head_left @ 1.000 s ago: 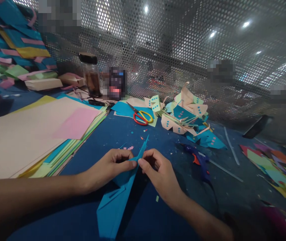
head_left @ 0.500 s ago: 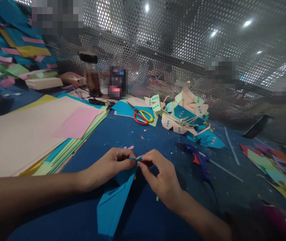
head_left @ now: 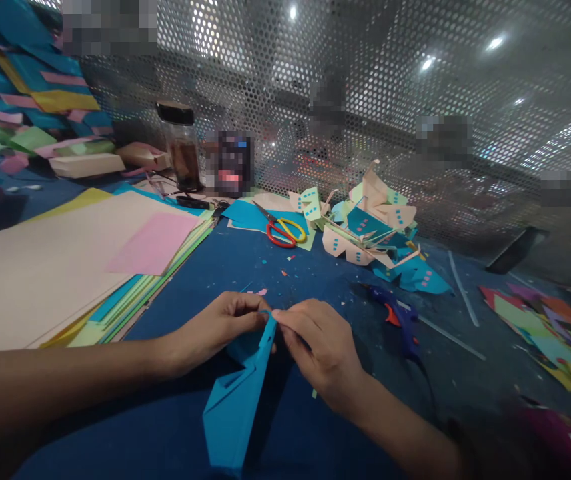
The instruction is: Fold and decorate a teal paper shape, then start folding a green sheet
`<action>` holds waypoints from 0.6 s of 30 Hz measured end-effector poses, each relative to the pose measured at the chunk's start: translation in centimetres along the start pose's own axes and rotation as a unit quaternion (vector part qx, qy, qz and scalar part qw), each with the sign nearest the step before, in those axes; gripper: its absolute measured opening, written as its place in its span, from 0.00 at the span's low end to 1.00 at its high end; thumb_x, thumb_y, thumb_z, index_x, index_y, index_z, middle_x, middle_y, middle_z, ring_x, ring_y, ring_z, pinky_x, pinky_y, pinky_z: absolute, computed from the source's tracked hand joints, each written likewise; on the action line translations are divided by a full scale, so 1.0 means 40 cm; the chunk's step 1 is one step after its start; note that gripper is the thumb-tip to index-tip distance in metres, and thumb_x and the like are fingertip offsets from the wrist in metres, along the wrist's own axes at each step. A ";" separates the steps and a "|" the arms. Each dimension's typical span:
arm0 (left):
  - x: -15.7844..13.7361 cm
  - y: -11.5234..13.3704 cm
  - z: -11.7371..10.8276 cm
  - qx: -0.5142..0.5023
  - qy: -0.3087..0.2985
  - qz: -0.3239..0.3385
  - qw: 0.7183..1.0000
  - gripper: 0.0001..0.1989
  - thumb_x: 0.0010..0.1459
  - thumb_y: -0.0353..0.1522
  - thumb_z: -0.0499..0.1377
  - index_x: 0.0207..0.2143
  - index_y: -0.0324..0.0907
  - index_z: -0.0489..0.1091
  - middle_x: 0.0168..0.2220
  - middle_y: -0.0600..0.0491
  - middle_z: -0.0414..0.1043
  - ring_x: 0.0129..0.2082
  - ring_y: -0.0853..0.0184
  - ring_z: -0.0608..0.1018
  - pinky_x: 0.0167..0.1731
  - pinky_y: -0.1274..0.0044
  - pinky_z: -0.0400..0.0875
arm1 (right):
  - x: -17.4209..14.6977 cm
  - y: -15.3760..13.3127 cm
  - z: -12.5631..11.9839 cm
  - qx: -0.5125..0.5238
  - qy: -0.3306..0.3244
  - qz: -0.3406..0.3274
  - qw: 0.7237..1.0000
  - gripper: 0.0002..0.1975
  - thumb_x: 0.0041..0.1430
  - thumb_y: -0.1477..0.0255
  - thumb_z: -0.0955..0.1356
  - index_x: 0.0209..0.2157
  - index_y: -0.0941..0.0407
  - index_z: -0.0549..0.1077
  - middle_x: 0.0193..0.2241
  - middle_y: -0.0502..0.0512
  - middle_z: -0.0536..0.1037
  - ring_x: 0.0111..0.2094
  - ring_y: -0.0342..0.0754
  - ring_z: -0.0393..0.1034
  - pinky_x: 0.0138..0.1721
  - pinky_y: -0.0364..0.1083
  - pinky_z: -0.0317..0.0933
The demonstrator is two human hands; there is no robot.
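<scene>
A folded blue paper piece (head_left: pixel 238 410) slants up from the table's near side, its narrow top end between my hands. My left hand (head_left: pixel 238 327) pinches that end from the left, with fingers curled behind the paper. From the right, my right hand (head_left: pixel 318 340) has thumb and forefinger closed on the tip of the same piece. Small paper scraps (head_left: pixel 262 291) lie just beyond my fingers. To the right of my right hand rests a blue glue gun (head_left: pixel 400 323) with an orange trigger.
Stacked coloured sheets (head_left: pixel 55 267) cover the left. Scissors (head_left: pixel 285 232) lie beyond my hands, beside a pile of folded paper butterflies (head_left: pixel 375 227). A lidded jar (head_left: pixel 181 150) stands at the back. Glue sticks (head_left: pixel 463 290) and coloured paper pieces (head_left: pixel 550 340) lie right; a perforated metal screen (head_left: pixel 275 73) rises behind.
The blue paper's lower end has swung slightly right and its long edge now faces me more. Both hands keep their pinch at the top, with the right fingers shifted a little.
</scene>
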State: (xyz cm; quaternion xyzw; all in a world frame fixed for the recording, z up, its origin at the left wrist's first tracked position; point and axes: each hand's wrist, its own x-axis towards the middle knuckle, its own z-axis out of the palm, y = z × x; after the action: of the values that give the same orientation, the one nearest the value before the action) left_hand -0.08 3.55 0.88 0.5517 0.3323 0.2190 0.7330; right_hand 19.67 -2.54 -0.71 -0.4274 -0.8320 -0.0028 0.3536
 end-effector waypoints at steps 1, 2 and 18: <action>0.000 0.000 0.000 0.003 0.000 0.001 1.000 0.10 0.55 0.38 0.63 0.29 0.40 0.73 0.23 0.56 0.75 0.22 0.71 0.73 0.27 0.79 0.66 | 0.000 0.000 0.001 0.003 -0.001 0.003 1.000 0.09 0.70 0.77 0.63 0.47 0.55 0.73 0.37 0.55 0.79 0.38 0.49 0.73 0.38 0.49 0.64; -0.001 0.000 -0.001 0.008 -0.001 0.004 1.000 0.10 0.56 0.38 0.62 0.29 0.40 0.73 0.23 0.56 0.75 0.23 0.70 0.73 0.27 0.78 0.66 | -0.001 0.000 0.003 0.008 -0.001 0.007 1.000 0.09 0.70 0.77 0.63 0.47 0.55 0.73 0.37 0.55 0.79 0.38 0.49 0.73 0.39 0.50 0.65; 0.003 0.002 -0.001 0.060 -0.026 0.041 0.997 0.07 0.55 0.35 0.62 0.27 0.41 0.73 0.27 0.54 0.77 0.29 0.68 0.75 0.34 0.76 0.67 | 0.000 -0.006 0.010 0.100 0.007 0.056 0.993 0.05 0.69 0.75 0.65 0.44 0.53 0.71 0.37 0.53 0.79 0.39 0.48 0.73 0.40 0.49 0.65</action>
State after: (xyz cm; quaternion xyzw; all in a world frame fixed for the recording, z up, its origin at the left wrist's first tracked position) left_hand -0.02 3.69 0.92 0.6136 0.3030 0.2144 0.6970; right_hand 19.25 -2.59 -0.94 -0.4353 -0.8005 0.0971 0.4004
